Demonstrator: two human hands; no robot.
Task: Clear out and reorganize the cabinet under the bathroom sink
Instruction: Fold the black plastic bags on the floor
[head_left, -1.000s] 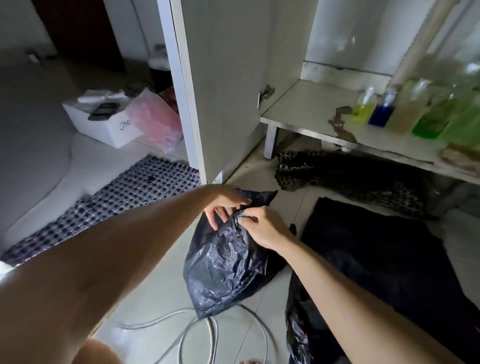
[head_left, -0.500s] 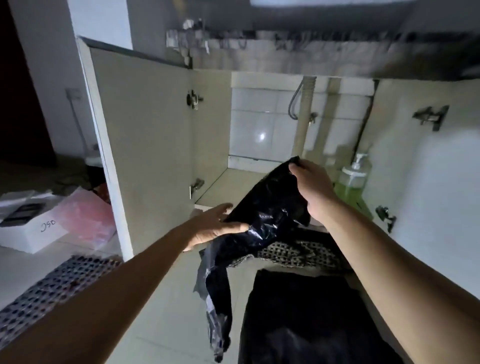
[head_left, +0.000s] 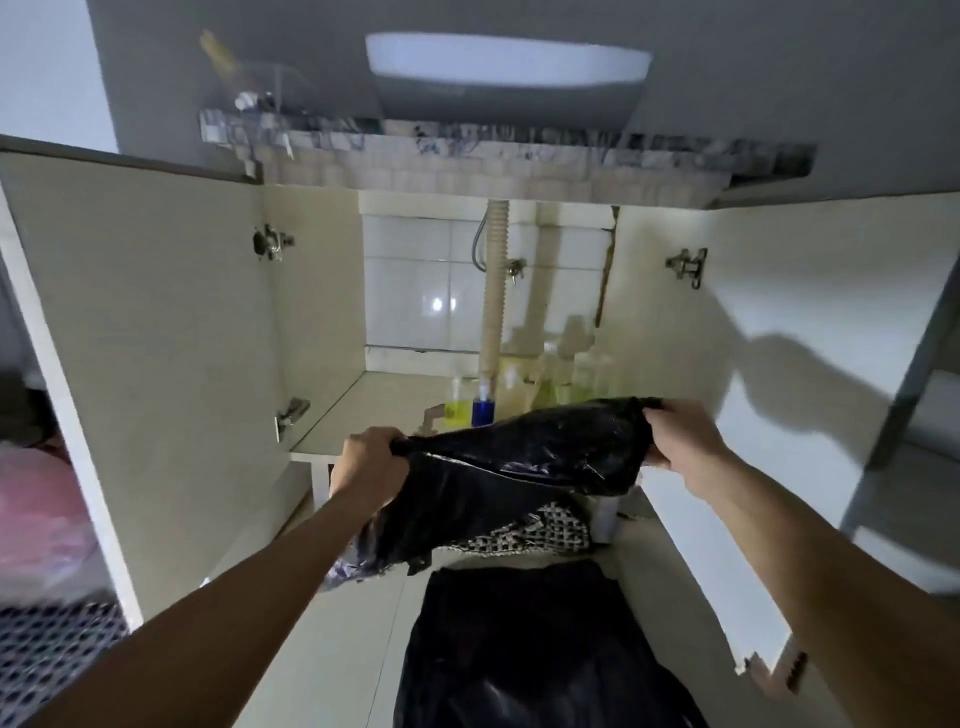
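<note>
A black plastic bag (head_left: 519, 467) is stretched between both hands in front of the open cabinet under the sink. My left hand (head_left: 366, 465) grips its left end and my right hand (head_left: 680, 441) grips its right end, slightly higher. The rest of the bag hangs down toward the floor. Behind it, the cabinet shelf (head_left: 374, 410) holds a yellow bottle (head_left: 456, 408), a blue bottle (head_left: 483, 408) and several pale green bottles (head_left: 561, 379) by the drain pipe (head_left: 493, 301).
Both cabinet doors stand open, left door (head_left: 145, 364) and right door (head_left: 810, 395). A patterned mat (head_left: 540, 532) and another black bag (head_left: 530, 649) lie on the floor below. A pink bag (head_left: 36, 525) and a checked mat (head_left: 47, 660) are at left.
My view has tilted up toward the sink. Both hands moved apart and pulled the black bag out sideways; the left hand, loose under it before, now grips its end.
</note>
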